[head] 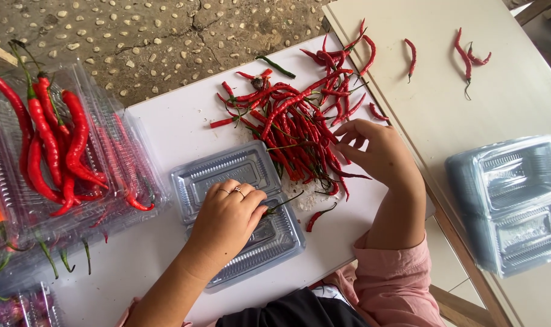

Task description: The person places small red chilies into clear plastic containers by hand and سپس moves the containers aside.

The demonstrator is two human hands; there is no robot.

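- Red chili peppers, thin, long and curved with green stems, form a loose pile (296,124) on the white rectangular tabletop (166,130), at its far right part, just beyond both hands.
- White rectangular tabletop: carries the pile, the open container and the filled packs; a cream-coloured table (505,91) adjoins it on the right.
- Stack of clear plastic packs filled with larger red chilies (57,151): located at the left edge of the white tabletop, well apart from the pile.
- Empty clear plastic hinged containers (511,203): stacked on the cream table at the right, lids open.
- Clear plastic hinged clamshell container (242,209): lies open and empty in front of the person, between the filled packs and the pile.
- Left hand (227,221): rests on the clamshell container, fingers curled, pinching the green stem of one chili (281,204) at the container's right edge.
- Right hand (372,148): fingers spread and released, fingertips touching the right side of the pile; nothing is grasped.
- Three stray red chilies (466,57): lie on the cream table, well apart from the pile.
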